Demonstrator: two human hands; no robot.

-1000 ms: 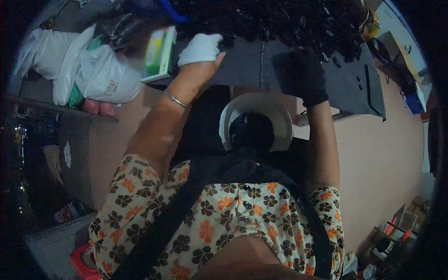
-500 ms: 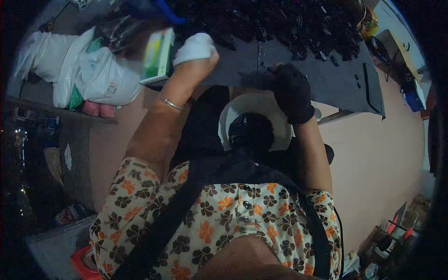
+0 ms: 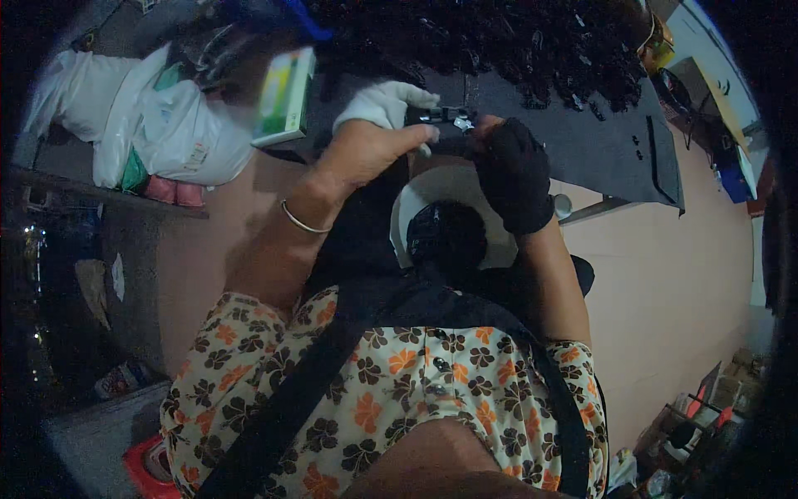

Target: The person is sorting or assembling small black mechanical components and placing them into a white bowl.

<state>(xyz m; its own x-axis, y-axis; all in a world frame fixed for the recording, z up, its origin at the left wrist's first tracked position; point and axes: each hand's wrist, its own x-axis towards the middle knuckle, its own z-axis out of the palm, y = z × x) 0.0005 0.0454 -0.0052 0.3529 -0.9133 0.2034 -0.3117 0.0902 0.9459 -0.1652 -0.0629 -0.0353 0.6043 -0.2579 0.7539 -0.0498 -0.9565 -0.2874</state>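
My left hand, its fingers in white covers, and my right hand, in a black fingerless glove, meet above a white bowl in my lap. Between their fingertips they hold one small dark part with a shiny metal bit. The bowl holds a heap of small black parts. A large pile of the same black parts covers the dark grey table just beyond my hands.
A green and white box lies at the table's left end beside white plastic bags. A red object sits low at the left. Boxes and clutter stand on the pinkish floor at the lower right.
My right hand came back from the pile on the table toward my left hand. Both hands now meet over the bowl on one small part.
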